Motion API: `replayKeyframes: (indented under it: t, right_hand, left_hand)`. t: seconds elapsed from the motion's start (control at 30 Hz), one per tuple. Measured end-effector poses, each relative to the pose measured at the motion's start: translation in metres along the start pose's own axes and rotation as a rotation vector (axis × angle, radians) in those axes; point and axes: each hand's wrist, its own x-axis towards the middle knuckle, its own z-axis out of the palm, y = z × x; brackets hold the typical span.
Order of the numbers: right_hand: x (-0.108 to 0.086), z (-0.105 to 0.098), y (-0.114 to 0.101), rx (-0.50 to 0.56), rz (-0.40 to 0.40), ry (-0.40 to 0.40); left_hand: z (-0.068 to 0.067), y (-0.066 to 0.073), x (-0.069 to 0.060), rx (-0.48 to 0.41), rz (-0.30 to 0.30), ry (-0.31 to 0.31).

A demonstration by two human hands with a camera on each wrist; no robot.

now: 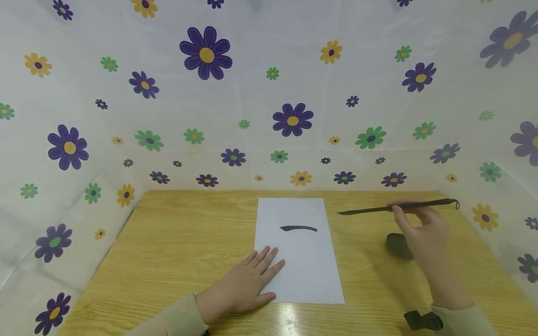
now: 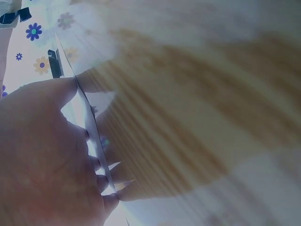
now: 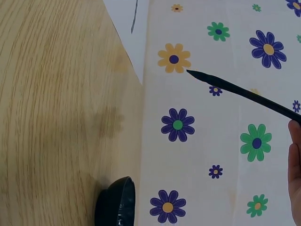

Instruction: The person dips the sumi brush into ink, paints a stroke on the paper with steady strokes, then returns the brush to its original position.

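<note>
Pinched the brush (image 1: 371, 210) in the right hand (image 1: 425, 233) at frame right, nearly level, tip leftward, near but apart from the paper (image 1: 304, 266) at lower centre, and rested the left hand (image 1: 248, 285), fingers slightly spread, on the paper's lower left

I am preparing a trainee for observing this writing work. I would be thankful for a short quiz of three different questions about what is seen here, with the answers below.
1. Choose one. What does the right hand hold?
a) a ruler
b) a brush
c) a spoon

2. Fill the gap. The fingers of the left hand rest on the paper, where the number of black strokes seen is ____.

3. True or false? The tip of the brush is touching the paper.

Key:
1. b
2. one
3. False; in the head view the tip is off to the right of the paper.
</note>
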Motion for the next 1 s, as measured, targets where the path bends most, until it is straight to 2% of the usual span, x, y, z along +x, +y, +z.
replayKeyframes:
  t: [0.23,0.43,0.7,1.0]
  right_hand:
    - [0.0,-0.015,0.004,-0.014,0.001,0.05]
    - [0.001,-0.028,0.007,-0.017,-0.033,0.075]
    - [0.0,-0.045,0.004,-0.128,-0.061,0.099]
    - [-0.004,-0.059,0.003,-0.18,-0.05,0.122]
  left_hand:
    - [0.001,0.0,-0.001,0.001,0.002,0.002]
    - [0.001,-0.001,-0.001,0.001,0.006,0.005]
    - [0.004,-0.001,0.001,0.015,0.003,0.0]
    - [0.005,-0.002,0.0,0.005,0.007,0.006]
